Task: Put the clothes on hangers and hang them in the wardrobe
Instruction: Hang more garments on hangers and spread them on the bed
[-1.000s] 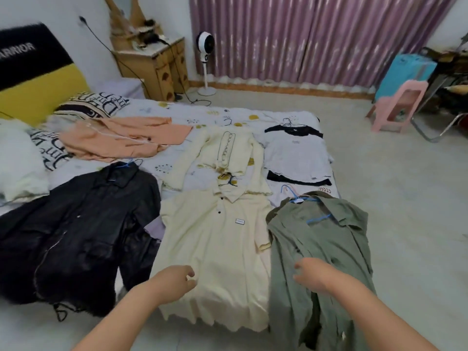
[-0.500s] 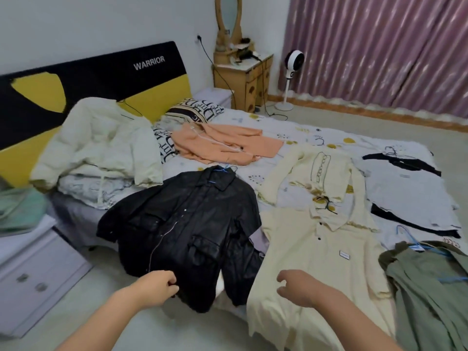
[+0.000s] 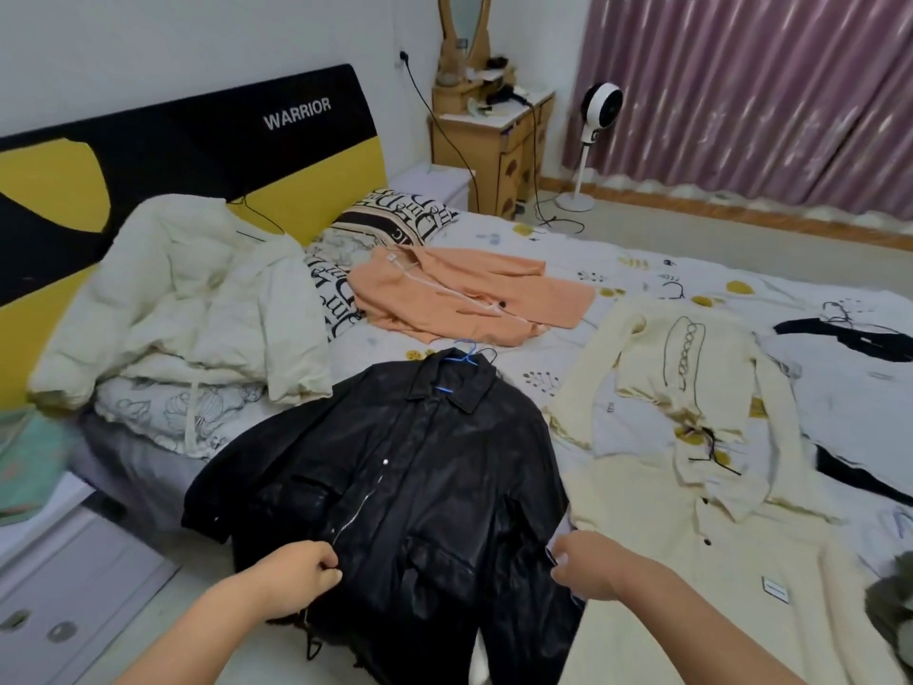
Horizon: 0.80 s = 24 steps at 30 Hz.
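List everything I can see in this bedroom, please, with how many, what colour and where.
Leather jacket: one, black, bed's near edge, on a blue hanger.
Puffer coat: one, off-white, by the headboard.
Blouse: one, orange, mid-bed.
Knit top: one, cream, right of the jacket.
Buttoned shirt: one, cream, near right.
T-shirt: one, white and black, far right.
Headboard: one, black and yellow.
Dresser: one, wooden, corner.
Fan: one, white, by the purple curtain.
Left hand: grips the jacket's front.
Right hand: grips the jacket's right edge.
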Each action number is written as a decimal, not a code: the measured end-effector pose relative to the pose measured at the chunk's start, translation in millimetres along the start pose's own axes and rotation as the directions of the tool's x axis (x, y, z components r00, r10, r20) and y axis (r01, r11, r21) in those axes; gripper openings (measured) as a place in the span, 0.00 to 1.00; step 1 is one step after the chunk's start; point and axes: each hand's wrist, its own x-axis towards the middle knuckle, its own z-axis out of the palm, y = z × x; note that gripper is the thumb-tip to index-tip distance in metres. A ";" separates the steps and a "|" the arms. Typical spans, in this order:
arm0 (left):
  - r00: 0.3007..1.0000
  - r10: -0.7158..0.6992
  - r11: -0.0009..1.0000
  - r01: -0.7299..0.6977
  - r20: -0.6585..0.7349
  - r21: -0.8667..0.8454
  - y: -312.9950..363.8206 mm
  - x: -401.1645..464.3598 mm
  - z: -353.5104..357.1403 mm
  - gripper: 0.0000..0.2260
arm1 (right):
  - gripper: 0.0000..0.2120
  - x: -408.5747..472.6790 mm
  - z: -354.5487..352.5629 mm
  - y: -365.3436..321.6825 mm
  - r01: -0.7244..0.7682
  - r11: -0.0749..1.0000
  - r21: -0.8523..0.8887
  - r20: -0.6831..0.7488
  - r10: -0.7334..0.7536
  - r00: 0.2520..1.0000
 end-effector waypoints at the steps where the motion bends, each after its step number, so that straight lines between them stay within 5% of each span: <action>1: 1.000 -0.010 1.000 0.010 -0.008 0.010 -1.4 15.7 -11.2 0.14 | 0.08 17.7 -8.1 -2.0 -0.010 1.000 0.003 -0.016 0.010 1.000; 5: 0.998 -0.024 0.998 0.027 -0.055 0.058 -4.7 79.5 -50.8 0.13 | 0.07 81.2 -40.3 -18.3 -0.038 0.999 0.009 -0.012 0.038 0.999; 13: 0.996 0.058 0.992 -0.050 -0.071 0.112 -16.1 200.2 -92.5 0.21 | 0.25 198.4 -71.0 -61.2 -0.189 0.980 0.066 -0.097 0.195 0.976; 24: 0.980 0.198 0.898 -0.178 -0.009 0.402 -56.7 422.3 -119.9 0.32 | 0.37 392.1 -101.9 -84.0 -0.433 0.896 0.093 -0.262 0.442 0.858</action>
